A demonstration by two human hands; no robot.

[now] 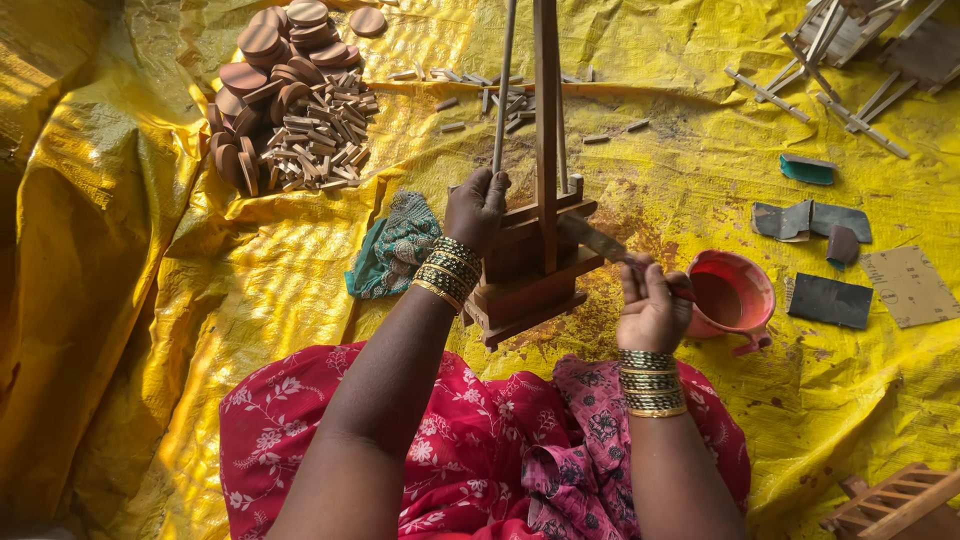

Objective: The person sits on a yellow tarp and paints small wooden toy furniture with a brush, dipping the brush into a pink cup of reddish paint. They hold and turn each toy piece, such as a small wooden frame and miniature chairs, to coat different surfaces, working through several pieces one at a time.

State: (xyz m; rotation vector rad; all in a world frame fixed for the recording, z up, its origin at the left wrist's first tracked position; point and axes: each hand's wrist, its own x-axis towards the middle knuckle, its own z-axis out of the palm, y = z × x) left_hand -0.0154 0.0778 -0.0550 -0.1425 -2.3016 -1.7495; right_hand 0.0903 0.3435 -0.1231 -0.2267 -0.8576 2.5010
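Wooden frame upright on yellow sheet, centre | left hand clenched around its thin rod | right hand fingers pinch brush (bristles on frame) | step: coating, judged | next needs redipping in red bowl, right.

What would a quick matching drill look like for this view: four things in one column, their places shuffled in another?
Things:
1. left hand
2. right hand
3. red bowl
4. wooden discs

Places:
A. heaped at top left of the sheet
B. gripping the wooden frame
C. holding a brush against the frame
D. beside the right hand

Pairs: 1-B, 2-C, 3-D, 4-A
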